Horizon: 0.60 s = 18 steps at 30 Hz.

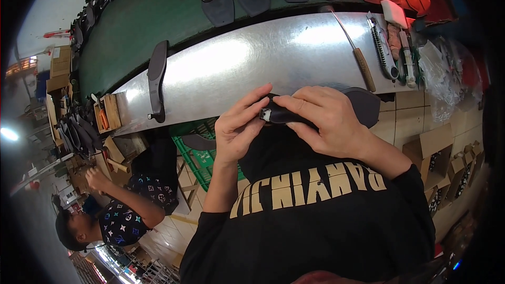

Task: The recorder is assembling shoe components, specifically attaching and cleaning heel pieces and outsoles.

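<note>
A black sandal (363,106) is held between both hands at the near edge of the metal bench. My right hand (323,118) wraps over its strap part, and the flat dark sole sticks out beyond the wrist. My left hand (239,126) closes on the other end, its fingertips touching the black strap by a small white patch. The fingers cover most of the strap. Left of my hands, another dark sandal sole (157,76) lies across the bench.
The shiny metal bench (226,58) borders a green belt (126,47) carrying several sandals (218,8). On the right lie a wooden-handled awl (363,68), a utility knife (384,52) and clear plastic bags (447,73). A green crate (202,160) stands below; a co-worker (126,210) is at left.
</note>
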### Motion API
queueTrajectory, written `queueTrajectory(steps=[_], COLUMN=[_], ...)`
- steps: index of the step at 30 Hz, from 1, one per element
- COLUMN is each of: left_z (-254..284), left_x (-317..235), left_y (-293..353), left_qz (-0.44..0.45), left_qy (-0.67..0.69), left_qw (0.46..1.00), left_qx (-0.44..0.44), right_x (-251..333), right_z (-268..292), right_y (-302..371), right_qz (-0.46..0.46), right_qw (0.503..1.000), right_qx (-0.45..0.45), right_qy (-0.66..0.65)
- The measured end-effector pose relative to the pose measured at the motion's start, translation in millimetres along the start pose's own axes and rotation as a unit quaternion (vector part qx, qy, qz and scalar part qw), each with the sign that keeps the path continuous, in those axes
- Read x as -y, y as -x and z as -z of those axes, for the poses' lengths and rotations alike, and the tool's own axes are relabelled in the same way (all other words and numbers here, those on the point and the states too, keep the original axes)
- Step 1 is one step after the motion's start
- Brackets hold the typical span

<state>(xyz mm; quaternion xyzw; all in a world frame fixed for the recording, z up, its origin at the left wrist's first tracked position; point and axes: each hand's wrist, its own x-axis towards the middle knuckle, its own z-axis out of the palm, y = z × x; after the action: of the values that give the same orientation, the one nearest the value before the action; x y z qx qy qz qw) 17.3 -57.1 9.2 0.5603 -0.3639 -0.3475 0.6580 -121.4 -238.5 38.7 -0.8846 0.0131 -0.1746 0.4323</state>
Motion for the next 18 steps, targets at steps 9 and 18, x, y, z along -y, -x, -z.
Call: queueTrajectory(steps=[9,18], left_z=[-9,-19], left_x=[5,7], left_y=[3,5], left_qz=[0.137,0.158], left_qy=[0.088,0.086], left_qw=[0.985,0.978], left_qx=[-0.053,-0.108], right_x=[-12,-14], right_z=[-12,-14], right_y=[4,3], right_qz=[-0.090,-0.005], right_qw=[0.991,0.999], right_qx=[0.006,0.026], right_qy=[-0.099,0.027])
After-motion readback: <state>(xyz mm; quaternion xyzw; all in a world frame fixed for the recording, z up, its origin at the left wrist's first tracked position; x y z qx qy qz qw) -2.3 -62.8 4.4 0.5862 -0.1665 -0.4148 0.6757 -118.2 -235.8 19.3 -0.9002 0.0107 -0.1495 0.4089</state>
